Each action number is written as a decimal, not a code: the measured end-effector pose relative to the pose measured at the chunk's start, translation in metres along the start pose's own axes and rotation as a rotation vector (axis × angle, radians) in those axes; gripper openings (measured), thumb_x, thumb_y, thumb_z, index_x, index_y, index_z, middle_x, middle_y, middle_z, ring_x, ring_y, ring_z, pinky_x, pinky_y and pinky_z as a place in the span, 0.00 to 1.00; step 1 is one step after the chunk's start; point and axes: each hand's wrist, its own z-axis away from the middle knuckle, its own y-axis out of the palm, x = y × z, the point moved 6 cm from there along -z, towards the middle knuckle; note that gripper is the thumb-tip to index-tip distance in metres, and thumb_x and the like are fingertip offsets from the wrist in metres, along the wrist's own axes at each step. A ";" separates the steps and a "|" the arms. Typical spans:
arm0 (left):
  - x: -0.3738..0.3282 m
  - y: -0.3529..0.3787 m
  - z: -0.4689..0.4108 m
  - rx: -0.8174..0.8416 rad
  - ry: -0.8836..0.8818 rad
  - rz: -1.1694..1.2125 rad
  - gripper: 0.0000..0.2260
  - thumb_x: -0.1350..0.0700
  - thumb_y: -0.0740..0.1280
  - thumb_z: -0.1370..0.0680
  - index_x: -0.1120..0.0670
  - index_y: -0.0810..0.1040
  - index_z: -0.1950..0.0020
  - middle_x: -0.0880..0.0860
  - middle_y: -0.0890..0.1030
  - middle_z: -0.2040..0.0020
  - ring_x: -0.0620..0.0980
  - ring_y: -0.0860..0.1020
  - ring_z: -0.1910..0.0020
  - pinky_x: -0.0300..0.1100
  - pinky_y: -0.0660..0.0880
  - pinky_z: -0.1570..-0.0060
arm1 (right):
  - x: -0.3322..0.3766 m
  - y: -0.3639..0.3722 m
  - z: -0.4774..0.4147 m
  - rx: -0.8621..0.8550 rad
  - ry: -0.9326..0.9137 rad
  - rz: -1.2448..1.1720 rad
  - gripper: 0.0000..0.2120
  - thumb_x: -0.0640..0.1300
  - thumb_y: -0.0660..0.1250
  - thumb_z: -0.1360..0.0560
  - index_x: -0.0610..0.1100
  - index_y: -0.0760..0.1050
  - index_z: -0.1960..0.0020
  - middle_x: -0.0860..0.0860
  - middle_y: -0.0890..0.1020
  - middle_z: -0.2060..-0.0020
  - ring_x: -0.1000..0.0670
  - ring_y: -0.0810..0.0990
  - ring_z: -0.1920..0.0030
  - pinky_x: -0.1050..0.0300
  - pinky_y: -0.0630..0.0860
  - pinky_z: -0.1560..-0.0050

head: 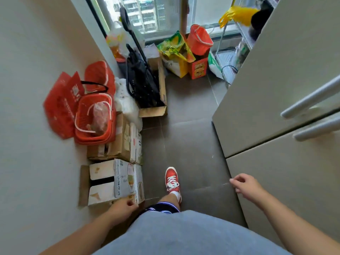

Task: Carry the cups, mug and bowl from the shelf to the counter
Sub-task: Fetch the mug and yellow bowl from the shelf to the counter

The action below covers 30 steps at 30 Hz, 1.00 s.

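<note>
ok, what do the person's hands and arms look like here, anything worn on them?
Both are bare: no gloves, no sleeves in view on either forearm, no watch, bands or rings that can be made out. The left hand and right hand show some motion blur. Below them: a grey top, dark shorts, a red lace-up sneaker.

No text legible. White printing on red paper bag [60, 105], too blurred to read. Small print on side of white carton [127, 178], unreadable. Graphic label on orange box [198, 68], no words made out.
</note>
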 end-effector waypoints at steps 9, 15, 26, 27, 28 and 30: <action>-0.104 -0.139 -0.070 -0.065 0.090 -0.118 0.08 0.45 0.66 0.24 0.49 0.78 0.56 0.49 0.82 0.59 0.46 0.80 0.61 0.41 0.76 0.63 | 0.061 -0.038 -0.052 -0.016 0.134 -0.052 0.10 0.41 0.70 0.25 0.41 0.74 0.64 0.43 0.78 0.69 0.48 0.73 0.75 0.62 0.64 0.73; -0.214 -0.197 -0.102 -0.094 0.230 -0.001 0.09 0.45 0.66 0.23 0.49 0.79 0.51 0.50 0.82 0.55 0.46 0.80 0.56 0.41 0.76 0.60 | 0.071 -0.058 -0.078 0.003 0.252 -0.062 0.11 0.41 0.69 0.25 0.41 0.72 0.65 0.43 0.74 0.71 0.49 0.69 0.76 0.65 0.61 0.76; -0.421 -0.276 -0.130 -0.160 0.443 0.025 0.06 0.46 0.67 0.24 0.46 0.80 0.54 0.46 0.83 0.58 0.38 0.79 0.59 0.37 0.77 0.58 | 0.271 -0.143 -0.186 0.008 -0.114 -0.008 0.04 0.48 0.72 0.29 0.49 0.79 0.60 0.52 0.84 0.62 0.51 0.82 0.60 0.54 0.80 0.55; -0.447 -0.285 -0.129 -0.167 0.495 0.033 0.05 0.46 0.67 0.24 0.46 0.80 0.55 0.45 0.83 0.59 0.36 0.79 0.61 0.36 0.76 0.59 | 0.297 -0.154 -0.193 0.011 -0.175 -0.004 0.04 0.48 0.72 0.28 0.49 0.79 0.59 0.54 0.84 0.62 0.54 0.81 0.60 0.59 0.78 0.56; -0.472 -0.294 -0.126 -0.177 0.544 0.048 0.05 0.47 0.68 0.24 0.46 0.80 0.55 0.45 0.83 0.60 0.36 0.79 0.61 0.35 0.74 0.59 | 0.321 -0.166 -0.198 0.003 -0.232 -0.007 0.03 0.47 0.72 0.28 0.50 0.79 0.58 0.55 0.84 0.62 0.57 0.81 0.60 0.65 0.76 0.58; -0.520 -0.309 -0.118 -0.204 0.627 0.086 0.04 0.48 0.68 0.24 0.47 0.81 0.55 0.45 0.84 0.59 0.37 0.80 0.59 0.36 0.74 0.57 | 0.364 -0.192 -0.203 -0.034 -0.295 -0.135 0.03 0.44 0.72 0.27 0.49 0.79 0.58 0.54 0.84 0.62 0.56 0.81 0.61 0.71 0.72 0.64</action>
